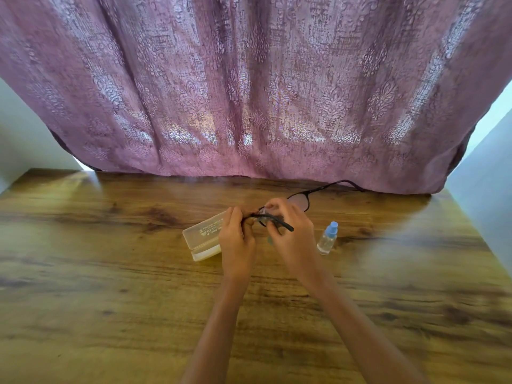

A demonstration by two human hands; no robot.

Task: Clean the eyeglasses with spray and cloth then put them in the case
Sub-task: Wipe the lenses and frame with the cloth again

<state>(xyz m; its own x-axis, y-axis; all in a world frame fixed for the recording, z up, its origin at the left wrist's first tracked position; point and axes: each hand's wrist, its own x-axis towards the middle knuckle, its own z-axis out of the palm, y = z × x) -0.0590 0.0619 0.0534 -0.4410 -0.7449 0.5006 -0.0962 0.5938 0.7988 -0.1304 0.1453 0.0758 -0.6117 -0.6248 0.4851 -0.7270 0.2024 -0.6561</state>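
Dark-framed eyeglasses [300,200] are held above the wooden table [110,273], one temple reaching back right toward the curtain. My left hand [235,236] grips the frame at its left side. My right hand [291,231] pinches a pale cloth [266,214] against the near lens; the cloth is mostly hidden by my fingers. A translucent eyeglass case [202,234] lies open on the table just left of my left hand. A small clear spray bottle [327,238] with a blue cap stands to the right of my right hand.
A purple patterned curtain [249,92] hangs along the table's far edge. Pale walls [487,176] flank both sides. Bare wood spreads left, right and toward me.
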